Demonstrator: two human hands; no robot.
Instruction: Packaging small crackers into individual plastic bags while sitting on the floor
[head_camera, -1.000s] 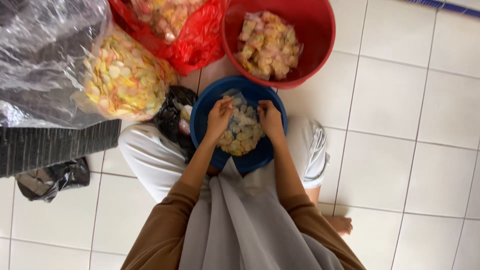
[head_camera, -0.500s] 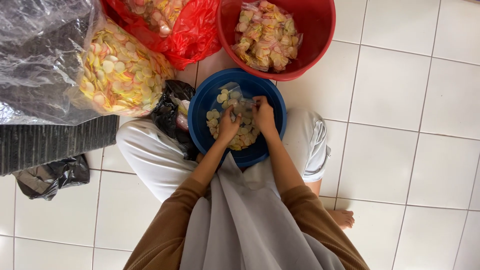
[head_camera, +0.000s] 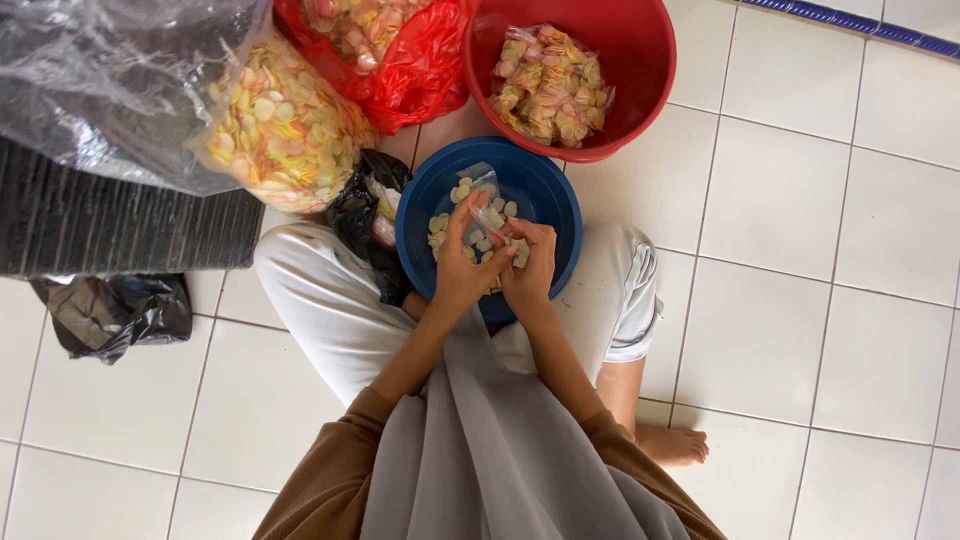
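A blue basin (head_camera: 545, 190) rests on my lap and holds pale round chips (head_camera: 440, 225). Over it, my left hand (head_camera: 460, 265) and my right hand (head_camera: 527, 265) are pressed close together, both gripping a small clear plastic bag (head_camera: 483, 195) with chips inside. The bag's open top sticks up above my fingers. Just beyond the basin stands a red bucket (head_camera: 640, 60) filled with several packed chip bags (head_camera: 550, 85).
A large clear sack of yellow and pink chips (head_camera: 285, 130) lies at the left, with a red plastic bag (head_camera: 420, 70) of chips behind it. A black bag (head_camera: 365, 215) sits beside the basin, another black bag (head_camera: 115, 310) by a dark mat (head_camera: 120, 225). White floor tiles (head_camera: 800, 250) spread to the right.
My hands have drawn together toward me over the basin, gathering the small bag between them. The bag now stands more upright. The camera view shifted slightly.
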